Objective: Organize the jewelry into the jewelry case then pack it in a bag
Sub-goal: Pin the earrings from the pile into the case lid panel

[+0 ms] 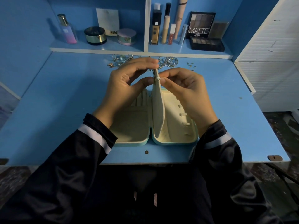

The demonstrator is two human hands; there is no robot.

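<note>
left grip (127,83): thumb and fingers pinch flap (158,110) top, holding it upright so both halves are reachable | case (134,143): open flat on bench (64,110), pockets look unfilled | right grip (186,91): pinches flap's small tab, probably to undo it | jewelry (171,60): loose at bench back, behind both grips

A blue desk (64,110) fills the view, with a blue back panel (129,10) behind it. At its rear a low shelf (113,46) with a white edge is split by a white upright divider (146,21). A white ribbed cabinet (271,54) stands to the right. The floor (279,126) is dark and speckled. The light is dim and bluish.
</note>
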